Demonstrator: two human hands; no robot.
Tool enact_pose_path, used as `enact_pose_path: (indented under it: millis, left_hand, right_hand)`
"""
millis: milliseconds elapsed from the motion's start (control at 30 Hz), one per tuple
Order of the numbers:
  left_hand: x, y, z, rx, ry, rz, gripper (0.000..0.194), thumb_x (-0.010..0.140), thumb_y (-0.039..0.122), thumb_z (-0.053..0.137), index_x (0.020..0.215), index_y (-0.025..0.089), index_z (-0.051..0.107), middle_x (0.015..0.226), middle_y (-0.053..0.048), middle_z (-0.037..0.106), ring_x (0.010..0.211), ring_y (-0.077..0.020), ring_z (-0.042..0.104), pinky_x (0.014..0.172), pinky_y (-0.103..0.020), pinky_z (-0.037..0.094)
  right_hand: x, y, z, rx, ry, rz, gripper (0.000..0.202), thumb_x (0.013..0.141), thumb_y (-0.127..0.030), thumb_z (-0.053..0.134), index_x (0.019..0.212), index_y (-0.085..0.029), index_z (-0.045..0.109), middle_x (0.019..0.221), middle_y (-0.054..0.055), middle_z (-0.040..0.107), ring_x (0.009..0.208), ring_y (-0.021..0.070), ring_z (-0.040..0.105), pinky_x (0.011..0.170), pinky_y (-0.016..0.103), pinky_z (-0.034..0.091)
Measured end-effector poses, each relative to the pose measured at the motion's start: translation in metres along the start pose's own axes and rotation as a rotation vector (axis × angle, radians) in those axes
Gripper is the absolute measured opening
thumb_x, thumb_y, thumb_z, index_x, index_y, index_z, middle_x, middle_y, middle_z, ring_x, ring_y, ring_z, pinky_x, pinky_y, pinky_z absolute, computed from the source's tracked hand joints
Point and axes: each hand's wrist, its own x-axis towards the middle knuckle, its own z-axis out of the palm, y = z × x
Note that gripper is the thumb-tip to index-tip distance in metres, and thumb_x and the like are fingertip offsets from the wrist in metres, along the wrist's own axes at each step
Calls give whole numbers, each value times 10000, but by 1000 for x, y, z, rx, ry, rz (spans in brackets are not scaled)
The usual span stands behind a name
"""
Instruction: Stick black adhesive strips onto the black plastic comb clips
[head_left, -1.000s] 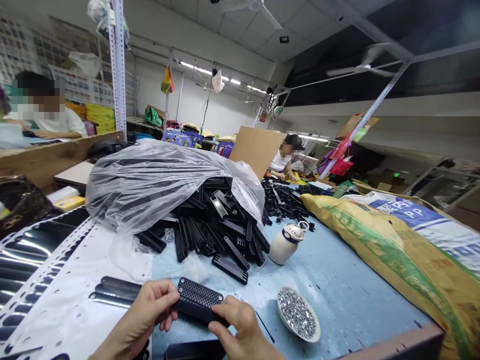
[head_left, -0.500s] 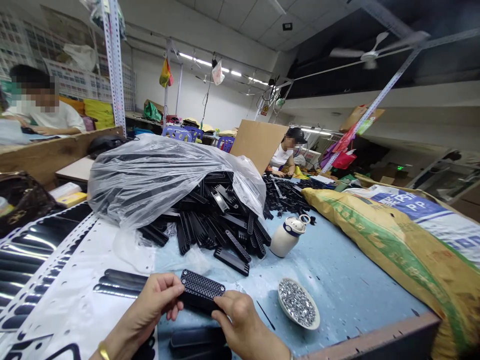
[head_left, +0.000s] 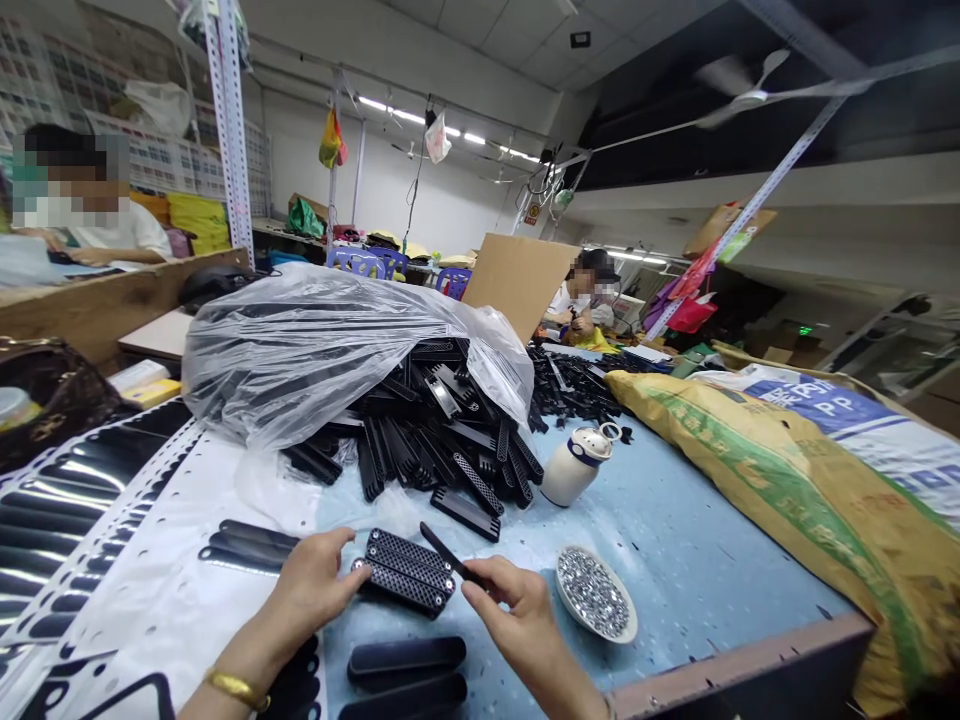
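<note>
My left hand [head_left: 319, 585], with a gold bangle at the wrist, rests at the left end of a black textured part set [head_left: 409, 570] lying on the blue table. Its thumb touches the set, and its fingers are apart. My right hand [head_left: 514, 600] pinches a thin black strip [head_left: 442, 545], whose far end points up and left over the right end of the set. Small silver rivet-like pieces dot the set's ends. Two smooth black pieces [head_left: 409, 657] lie nearer me. A bowl of small silver pieces [head_left: 594, 592] stands right of my right hand.
Behind the set, black parts [head_left: 420, 440] spill from a clear plastic bag [head_left: 300, 340]. A white bottle [head_left: 576, 468] stands beyond the bowl. Yellow sacks [head_left: 750, 470] line the right side. Flat black strips [head_left: 67, 500] lie at left. Two people sit farther back.
The textured set, held up between both hands before, now lies on the table. My right hand has let go of it and taken hold of the thin black strip.
</note>
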Motion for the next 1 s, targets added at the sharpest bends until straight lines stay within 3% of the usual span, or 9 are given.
enact_pose_path:
  millis: [167, 300, 600, 700, 800, 1000]
  left_hand:
    - [-3, 7, 3, 126, -190, 75, 135, 692, 191, 601, 800, 163, 677, 777, -44, 683, 779, -208, 623, 708, -259, 391]
    - [0, 9, 7, 76, -246, 49, 191, 670, 100, 538, 781, 151, 686, 655, -4, 614, 672, -170, 575, 632, -234, 352]
    - [-4, 15, 0, -70, -361, -7, 91, 605, 164, 594, 676, 145, 649, 545, 54, 453, 586, -126, 452, 555, -220, 287]
    - [-3, 15, 1, -91, -374, -7, 152, 587, 163, 594, 717, 138, 668, 522, 63, 425, 560, -120, 423, 540, -220, 277]
    - [-3, 14, 1, -129, -384, 9, 268, 585, 166, 587, 821, 132, 708, 524, 62, 439, 554, -120, 426, 546, -219, 291]
    - [-4, 14, -2, -148, -398, 48, 264, 615, 210, 554, 796, 146, 736, 545, 38, 477, 563, -126, 434, 551, -221, 299]
  right_hand:
    - [-5, 14, 16, 60, -1, 122, 166, 733, -248, 624, 775, -188, 773, 662, 37, 726, 572, 166, 641, 525, 227, 480]
    - [-5, 22, 27, 42, -11, 118, 168, 710, -250, 622, 755, -194, 773, 628, 35, 716, 550, 164, 634, 510, 226, 470]
    - [0, 18, 25, -52, -38, 24, 141, 733, -217, 619, 747, -199, 758, 648, 34, 696, 591, 166, 630, 562, 245, 475]
    - [1, 18, 21, -79, -46, -13, 129, 737, -214, 633, 762, -200, 760, 638, 30, 677, 571, 158, 613, 544, 240, 469]
    - [2, 19, 20, -102, -56, -40, 121, 750, -210, 630, 751, -203, 750, 630, 25, 664, 569, 155, 606, 543, 240, 463]
    - [-1, 24, 21, -95, -34, -79, 126, 775, -234, 609, 786, -197, 729, 654, 24, 665, 585, 155, 609, 551, 244, 466]
